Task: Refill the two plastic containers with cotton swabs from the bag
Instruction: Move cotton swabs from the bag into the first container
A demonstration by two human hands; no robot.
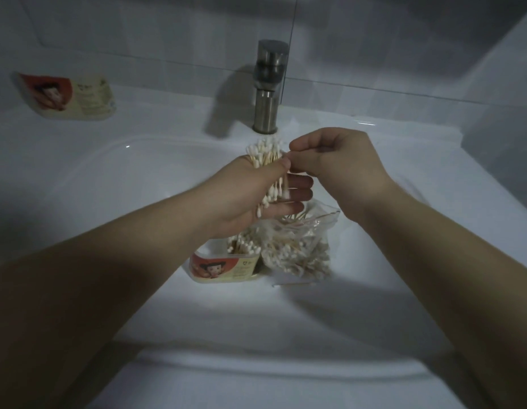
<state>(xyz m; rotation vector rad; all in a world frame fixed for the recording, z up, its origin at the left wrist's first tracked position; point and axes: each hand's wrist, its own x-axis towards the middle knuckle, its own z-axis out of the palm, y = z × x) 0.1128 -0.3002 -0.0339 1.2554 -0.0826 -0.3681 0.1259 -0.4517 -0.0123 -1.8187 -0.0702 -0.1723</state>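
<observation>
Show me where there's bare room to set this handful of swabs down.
Free: the white sink basin left of the red-labelled plastic container, the basin floor nearer than it, and the counter between the second red-labelled container and the steel faucet. Crowded: the middle, container beside clear swab bag.

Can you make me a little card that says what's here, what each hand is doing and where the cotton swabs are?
place: white sink with a metal tap
left hand: holds a bunch of swabs
right hand: pinches at the bunch, by the left thumb
box: in the basin, open, swabs standing in it
bag: to the right of the box, more swabs inside
other box: on the counter, far left; contents cannot be seen
</observation>
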